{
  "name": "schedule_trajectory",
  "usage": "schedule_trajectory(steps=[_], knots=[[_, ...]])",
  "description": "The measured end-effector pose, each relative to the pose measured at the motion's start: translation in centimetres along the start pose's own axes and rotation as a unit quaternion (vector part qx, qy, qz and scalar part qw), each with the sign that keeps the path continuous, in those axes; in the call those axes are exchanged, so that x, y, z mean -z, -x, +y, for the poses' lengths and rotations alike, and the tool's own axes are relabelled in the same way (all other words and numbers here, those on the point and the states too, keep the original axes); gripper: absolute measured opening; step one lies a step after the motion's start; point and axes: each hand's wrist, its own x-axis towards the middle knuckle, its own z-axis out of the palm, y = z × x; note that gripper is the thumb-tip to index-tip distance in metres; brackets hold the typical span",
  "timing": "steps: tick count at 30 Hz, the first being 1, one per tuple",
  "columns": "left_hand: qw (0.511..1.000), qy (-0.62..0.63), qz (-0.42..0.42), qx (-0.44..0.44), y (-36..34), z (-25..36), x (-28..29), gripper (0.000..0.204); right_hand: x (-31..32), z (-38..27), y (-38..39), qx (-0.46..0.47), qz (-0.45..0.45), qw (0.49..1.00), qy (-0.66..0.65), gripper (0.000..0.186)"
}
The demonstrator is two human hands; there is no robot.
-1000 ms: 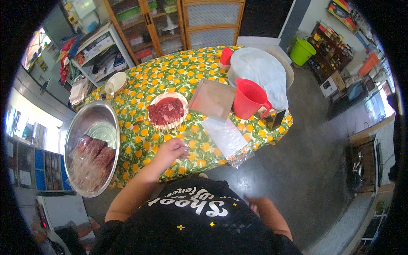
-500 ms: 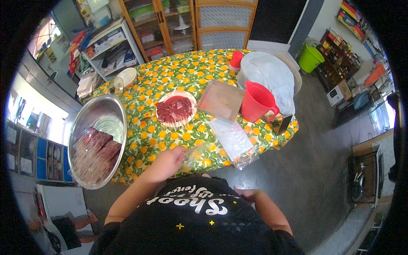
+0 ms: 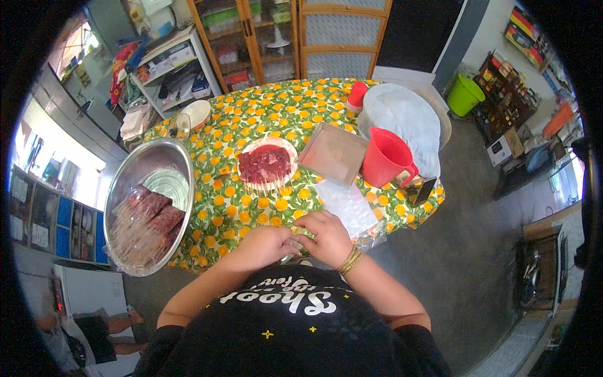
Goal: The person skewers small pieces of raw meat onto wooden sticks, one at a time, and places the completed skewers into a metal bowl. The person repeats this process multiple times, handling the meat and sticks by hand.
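My left hand [image 3: 269, 245] and my right hand [image 3: 325, 239] meet above the table's near edge, fingers pinched. Between and below them a little of a clear plastic bag [image 3: 290, 257] shows; most of it is hidden. Farther off, a plate [image 3: 281, 141] holds skewered raw red meat [image 3: 264, 164], its sticks pointing toward me. At the left, a large metal basin [image 3: 166, 164] contains bagged meat skewers [image 3: 146, 217]. Right of the plate lies a shallow metal tray [image 3: 333, 152]. White plastic sheets or bags [image 3: 347, 206] rest just beyond my right hand.
The table wears an orange-patterned cloth [image 3: 217, 235]. A red pitcher [image 3: 386, 160], a red cup [image 3: 357, 95], a large cloth-covered round container [image 3: 402, 116] and a phone-like dark object [image 3: 424, 191] stand at the right. A glass [image 3: 180, 125] and a lidded dish [image 3: 196, 113] sit far left.
My right hand has come up from beside my body to meet my left hand at the plastic bag. My left hand has shifted slightly right. The whole view has moved a little.
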Motion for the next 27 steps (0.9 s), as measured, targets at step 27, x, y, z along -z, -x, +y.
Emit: schedule_trajectory(steps=[27], knots=[[0.975,-0.025,0.218,-0.033,-2.0,-1.9,-1.7,0.027,-3.1,0.4,0.4,-0.113,0.098,0.986,-0.078,0.012]])
